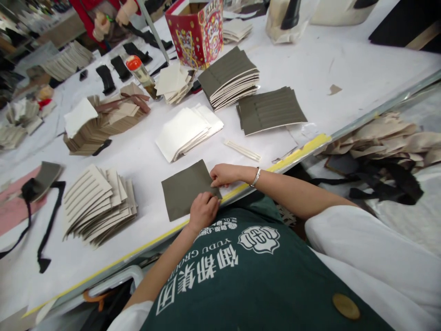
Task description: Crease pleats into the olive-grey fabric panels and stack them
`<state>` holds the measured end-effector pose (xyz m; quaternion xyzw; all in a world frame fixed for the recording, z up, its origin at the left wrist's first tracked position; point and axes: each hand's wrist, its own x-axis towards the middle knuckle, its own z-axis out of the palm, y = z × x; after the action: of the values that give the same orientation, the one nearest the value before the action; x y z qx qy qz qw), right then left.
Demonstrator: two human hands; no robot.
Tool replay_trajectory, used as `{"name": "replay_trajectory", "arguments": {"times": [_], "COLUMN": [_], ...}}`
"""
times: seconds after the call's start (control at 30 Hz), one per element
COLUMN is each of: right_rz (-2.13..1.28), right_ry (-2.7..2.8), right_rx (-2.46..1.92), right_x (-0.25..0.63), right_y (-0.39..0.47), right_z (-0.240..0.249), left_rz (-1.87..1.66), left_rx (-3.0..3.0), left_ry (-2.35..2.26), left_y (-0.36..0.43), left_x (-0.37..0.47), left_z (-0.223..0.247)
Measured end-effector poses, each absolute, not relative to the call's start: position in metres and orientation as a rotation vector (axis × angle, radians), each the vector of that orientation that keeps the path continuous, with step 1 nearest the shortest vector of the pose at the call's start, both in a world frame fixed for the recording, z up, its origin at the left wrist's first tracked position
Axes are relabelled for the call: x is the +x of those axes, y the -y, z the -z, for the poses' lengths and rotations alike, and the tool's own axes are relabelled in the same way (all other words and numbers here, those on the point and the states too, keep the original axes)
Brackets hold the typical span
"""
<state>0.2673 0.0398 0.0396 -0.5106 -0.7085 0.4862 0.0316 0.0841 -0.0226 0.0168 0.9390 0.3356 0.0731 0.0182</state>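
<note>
A dark olive-grey sheet (184, 191) lies flat near the table's front edge. My left hand (205, 209) is closed at the sheet's lower right corner, fingers curled down on it. My right hand (225, 175) pinches the sheet's right edge just above, with a metal bangle on the wrist. The two hands are close but apart. Beyond the sheet lie a stack of white sheets (188, 131) and thin pale strips (243, 151). Farther right are a small pile of olive sheets (274, 110) and a taller olive stack (229, 76).
Left of the sheet stands a fanned beige stack (99, 202). A tied bundle (103, 122), a red-lidded jar (138, 69) and a red patterned box (196, 34) stand farther back. Yellow tape (303, 148) runs along the table edge. Another person (103, 14) works across the table.
</note>
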Motion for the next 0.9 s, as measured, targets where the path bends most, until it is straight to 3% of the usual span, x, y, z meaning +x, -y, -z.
{"name": "replay_trajectory", "arguments": {"times": [0.3,0.63,0.9], "right_rz": [-1.182,-1.351,-1.254], "right_ry": [2.452,2.44,2.466], "right_rx": [-1.543,-1.471,-1.514], "right_x": [0.273,0.274,0.271], "right_y": [-0.057,-0.083,-0.098], "right_z": [-0.05,-0.042,-0.042], "left_rz": [-0.2,-0.092,0.047], "left_rx": [2.757,2.64,2.506], "left_ry": [-1.278,-1.254,-1.281], "left_y": [0.022,0.017,0.009], "left_x": [0.1,0.102,0.107], "left_z": [-0.019,-0.027,-0.038]}}
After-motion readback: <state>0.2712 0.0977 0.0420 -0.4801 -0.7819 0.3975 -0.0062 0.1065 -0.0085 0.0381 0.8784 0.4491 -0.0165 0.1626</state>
